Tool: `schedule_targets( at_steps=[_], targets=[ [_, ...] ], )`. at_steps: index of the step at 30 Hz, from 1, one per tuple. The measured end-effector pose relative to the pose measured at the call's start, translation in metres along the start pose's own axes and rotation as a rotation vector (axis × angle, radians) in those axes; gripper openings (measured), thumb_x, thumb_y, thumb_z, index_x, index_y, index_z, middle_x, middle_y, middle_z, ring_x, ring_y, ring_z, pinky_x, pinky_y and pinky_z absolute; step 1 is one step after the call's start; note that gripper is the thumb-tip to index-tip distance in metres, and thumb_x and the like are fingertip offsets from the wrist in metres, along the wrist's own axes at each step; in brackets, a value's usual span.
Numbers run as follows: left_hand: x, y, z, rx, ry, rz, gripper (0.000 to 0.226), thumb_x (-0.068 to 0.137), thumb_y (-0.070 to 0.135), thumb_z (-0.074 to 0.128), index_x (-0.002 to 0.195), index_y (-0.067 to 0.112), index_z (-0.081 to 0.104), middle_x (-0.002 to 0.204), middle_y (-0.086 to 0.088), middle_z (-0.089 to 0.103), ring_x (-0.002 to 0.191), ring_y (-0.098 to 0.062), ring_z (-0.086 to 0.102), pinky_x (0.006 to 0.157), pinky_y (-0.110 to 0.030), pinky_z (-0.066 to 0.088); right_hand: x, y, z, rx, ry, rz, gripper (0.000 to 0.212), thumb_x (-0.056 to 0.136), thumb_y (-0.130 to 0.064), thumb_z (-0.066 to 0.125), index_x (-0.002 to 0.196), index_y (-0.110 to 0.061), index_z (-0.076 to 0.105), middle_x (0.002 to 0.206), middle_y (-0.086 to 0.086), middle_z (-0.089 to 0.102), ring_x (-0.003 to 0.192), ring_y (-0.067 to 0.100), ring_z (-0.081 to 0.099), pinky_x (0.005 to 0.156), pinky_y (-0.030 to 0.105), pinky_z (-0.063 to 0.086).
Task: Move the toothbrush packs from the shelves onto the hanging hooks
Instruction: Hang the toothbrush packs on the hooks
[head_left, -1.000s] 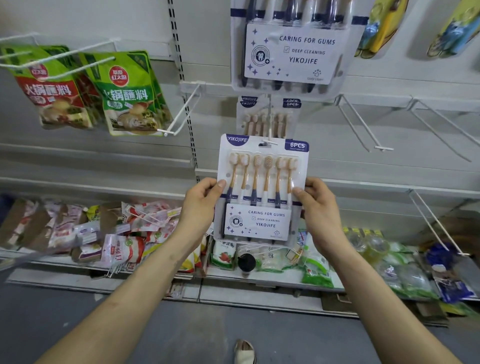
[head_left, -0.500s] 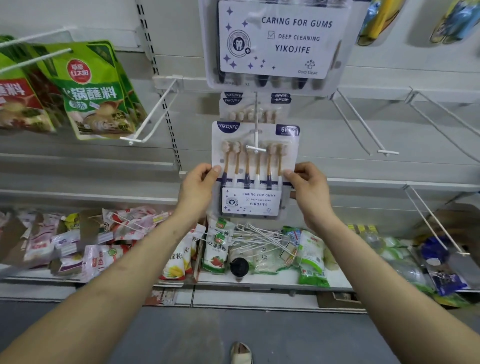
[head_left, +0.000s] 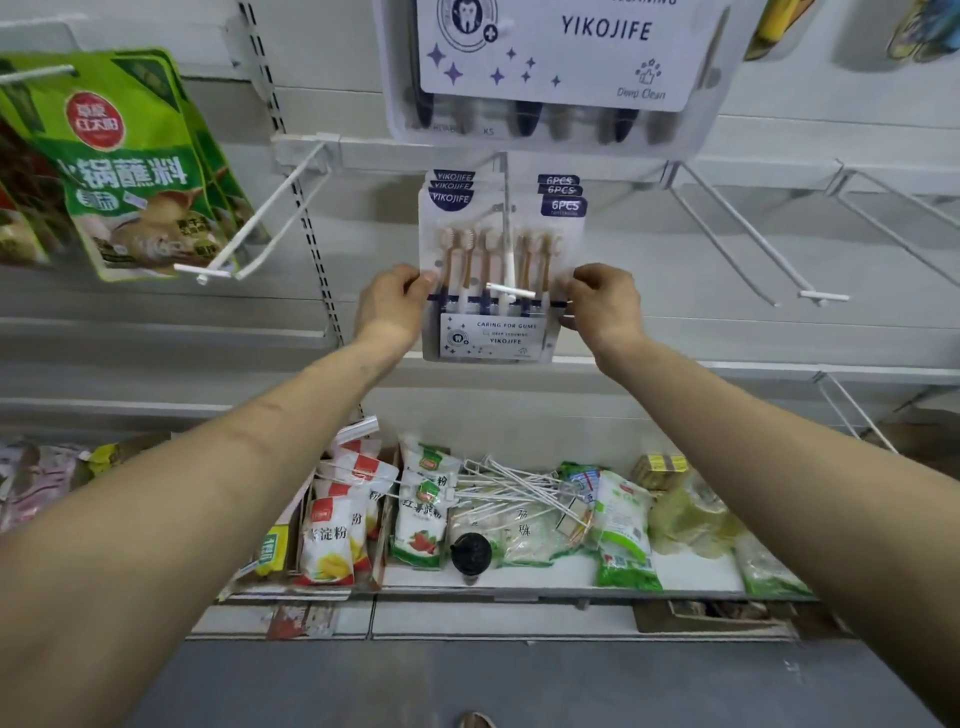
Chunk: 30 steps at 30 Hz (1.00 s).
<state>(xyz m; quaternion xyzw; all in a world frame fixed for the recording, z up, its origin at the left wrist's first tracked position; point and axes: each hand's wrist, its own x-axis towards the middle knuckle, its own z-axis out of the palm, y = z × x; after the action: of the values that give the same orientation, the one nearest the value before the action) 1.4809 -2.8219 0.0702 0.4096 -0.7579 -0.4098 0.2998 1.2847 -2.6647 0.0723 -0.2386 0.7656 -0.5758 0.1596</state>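
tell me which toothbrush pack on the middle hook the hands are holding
The frontmost pack, its whole card showing. The left hand and right hand pinch its side edges; the two packs behind show only top strips.

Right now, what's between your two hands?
In the head view, the toothbrush pack spans the gap between the left hand and the right hand, each gripping one side edge. The white tip of the hook shows in front of its middle.

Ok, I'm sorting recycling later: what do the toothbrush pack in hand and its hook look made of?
The toothbrush pack looks like white printed card under a clear plastic blister, judging by the glossy see-through front. The hook looks like thin metal wire coated white, smooth and slightly shiny; the metal is a guess.
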Motion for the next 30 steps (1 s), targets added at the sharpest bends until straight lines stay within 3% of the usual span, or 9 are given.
schedule_targets(
  at_steps=[8,12,15,19,23,30],
  targets=[
    [0.022,-0.002,0.001,0.019,-0.003,0.001,0.036,0.105,0.044,0.057,0.083,0.017,0.067,0.083,-0.006,0.069,0.086,-0.034,0.069,0.088,-0.054,0.061,0.028,0.004,0.002,-0.074,0.003,0.022,0.015,0.074,-0.034,0.063,0.07,-0.025,0.074,0.085,0.008,0.076,0.083,0.038,0.075,0.079,0.056,0.064],
    [0.026,-0.001,0.001,0.068,-0.002,0.001,0.036,0.105,0.045,0.055,0.097,0.015,0.072,0.095,-0.007,0.073,0.093,-0.034,0.07,0.09,-0.053,0.06,0.027,0.002,0.002,-0.12,0.003,0.025,0.02,0.077,-0.036,0.063,0.072,-0.019,0.073,0.083,0.011,0.076,0.083,0.04,0.074,0.078,0.056,0.063],
    [0.021,-0.004,0.0,0.084,0.022,-0.024,0.028,0.104,0.042,0.055,0.104,0.019,0.072,0.103,-0.005,0.074,0.098,-0.03,0.07,0.092,-0.049,0.06,0.008,-0.003,-0.001,-0.194,0.012,-0.003,0.024,0.088,-0.025,0.06,0.083,-0.005,0.07,0.086,0.018,0.074,0.088,0.043,0.071,0.08,0.058,0.061],
    [-0.015,-0.006,-0.007,0.234,-0.013,-0.048,0.021,0.105,0.036,0.056,0.114,0.021,0.068,0.113,-0.005,0.073,0.103,-0.028,0.068,0.095,-0.046,0.057,-0.031,0.011,-0.021,-0.297,0.008,-0.029,0.017,0.095,-0.013,0.058,0.102,-0.008,0.072,0.1,0.01,0.076,0.098,0.033,0.071,0.085,0.041,0.059],
    [-0.081,0.003,-0.012,0.464,-0.12,0.05,0.026,0.104,0.036,0.057,0.124,0.021,0.063,0.118,-0.003,0.07,0.106,-0.028,0.065,0.088,-0.039,0.054,-0.087,0.025,-0.046,-0.463,-0.039,-0.063,0.028,0.096,-0.012,0.059,0.121,-0.009,0.072,0.119,0.011,0.075,0.112,0.031,0.067,0.087,0.029,0.047],
    [-0.21,0.051,0.034,0.797,-0.434,0.404,0.049,0.099,0.041,0.059,0.142,0.019,0.049,0.142,-0.007,0.055,0.131,-0.03,0.052,0.101,-0.048,0.052,-0.227,0.038,-0.121,-0.785,-0.145,-0.133,0.048,0.095,-0.018,0.06,0.142,-0.011,0.055,0.141,0.015,0.055,0.129,0.036,0.053,0.101,0.043,0.046]
  ],
)
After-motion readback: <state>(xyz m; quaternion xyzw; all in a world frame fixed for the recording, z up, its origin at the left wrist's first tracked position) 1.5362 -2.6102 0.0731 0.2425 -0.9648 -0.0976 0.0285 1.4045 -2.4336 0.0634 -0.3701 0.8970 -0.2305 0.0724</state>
